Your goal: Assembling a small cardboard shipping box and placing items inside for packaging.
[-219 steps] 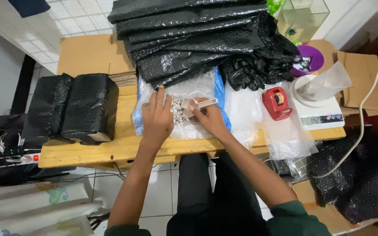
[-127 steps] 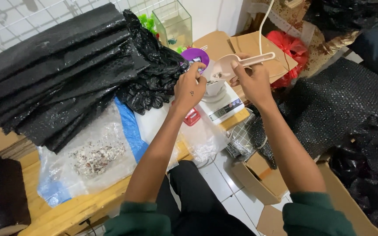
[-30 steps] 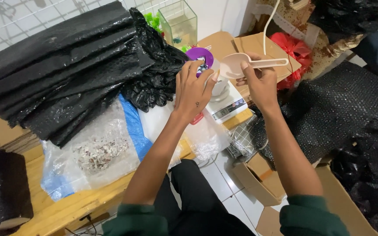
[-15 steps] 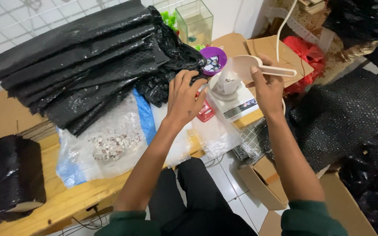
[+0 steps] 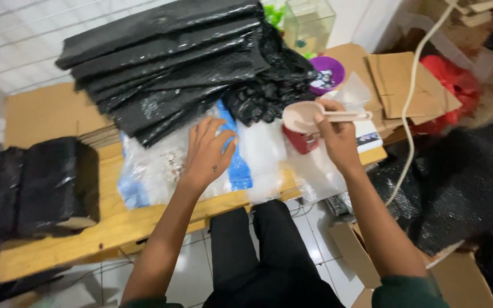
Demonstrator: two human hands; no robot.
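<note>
My right hand [image 5: 336, 136] grips a pale pink plastic scoop [image 5: 306, 116] by its handle, bowl pointing left, above a red object [image 5: 299, 141] and a small white scale [image 5: 369, 132]. My left hand [image 5: 207, 153] hovers with fingers spread over a clear and blue plastic bag [image 5: 161, 170] that holds small pale pieces, lying flat on the wooden table [image 5: 109, 228]. Whether the palm touches the bag I cannot tell. A clear plastic bag [image 5: 265, 159] lies between the two hands.
A big stack of folded black plastic bags [image 5: 166, 57] fills the back of the table. Black rolls [image 5: 29, 188] sit at the left. A purple lid [image 5: 326, 74], a glass tank [image 5: 309, 23], cardboard pieces [image 5: 406, 80], a white cable [image 5: 409, 108] and black bubble wrap [image 5: 463, 188] are on the right.
The view has swung left. My left hand left the scale area and moved over the bag of small pieces. My right hand carried the scoop leftward and lower, off the scale.
</note>
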